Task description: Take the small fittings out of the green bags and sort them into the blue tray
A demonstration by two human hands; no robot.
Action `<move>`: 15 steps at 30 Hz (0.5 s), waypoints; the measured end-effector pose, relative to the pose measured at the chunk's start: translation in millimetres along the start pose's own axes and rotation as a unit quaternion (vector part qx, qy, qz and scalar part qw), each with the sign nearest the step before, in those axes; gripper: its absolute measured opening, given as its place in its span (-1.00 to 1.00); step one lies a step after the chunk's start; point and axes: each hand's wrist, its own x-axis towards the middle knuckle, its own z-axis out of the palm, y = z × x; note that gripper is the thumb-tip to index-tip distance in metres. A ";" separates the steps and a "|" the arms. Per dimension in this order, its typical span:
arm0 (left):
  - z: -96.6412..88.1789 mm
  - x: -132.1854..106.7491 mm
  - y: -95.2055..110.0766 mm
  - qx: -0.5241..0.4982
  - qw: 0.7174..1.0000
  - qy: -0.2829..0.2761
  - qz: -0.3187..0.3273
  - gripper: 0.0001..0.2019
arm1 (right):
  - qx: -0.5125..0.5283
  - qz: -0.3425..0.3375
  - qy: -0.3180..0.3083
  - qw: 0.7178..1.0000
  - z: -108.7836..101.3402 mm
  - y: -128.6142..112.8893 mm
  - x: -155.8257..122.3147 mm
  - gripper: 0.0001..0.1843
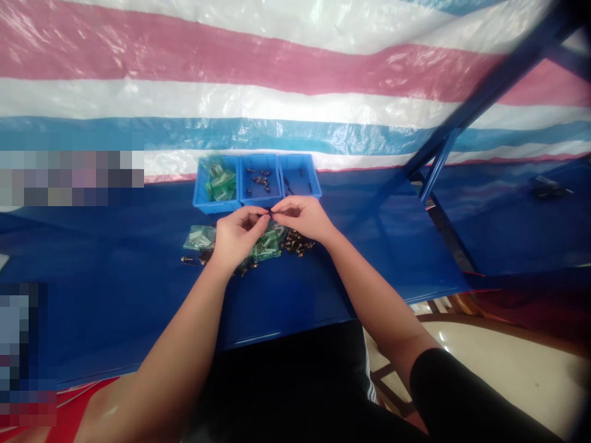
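My left hand [236, 237] and my right hand [305, 216] meet fingertip to fingertip over the table, just in front of three joined blue bins. Both are closed in a pinch around a small dark piece [270, 213], too small and too covered to name. Beneath them lies a pile of green-tinted plastic packets [268, 247] with pale pieces inside. Small dark and brass-coloured fittings [299, 245] are heaped below my right hand. More of them lie partly hidden behind my left hand, and one long fitting [188, 261] sits at the pile's left end.
The left bin [203, 202] holds green packets, the middle bin [259, 200] small brass-coloured parts, and the right bin [310, 161] a few thin dark parts. All stand on a blue table [138, 295]. A blue metal post [484, 92] slants at the right, beside a striped plastic sheet [277, 67].
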 end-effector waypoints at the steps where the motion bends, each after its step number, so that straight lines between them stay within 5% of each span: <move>1: 0.0 0.0 -0.1 -0.002 1.000 -0.001 -0.001 -0.75 | -0.004 -0.001 0.000 1.000 0.0 0.3 0.0 -0.73; 15: 1.8 0.9 1.9 0.007 1.000 0.014 0.025 -0.76 | 0.011 0.008 -0.006 1.000 -0.2 0.0 -0.4 -0.70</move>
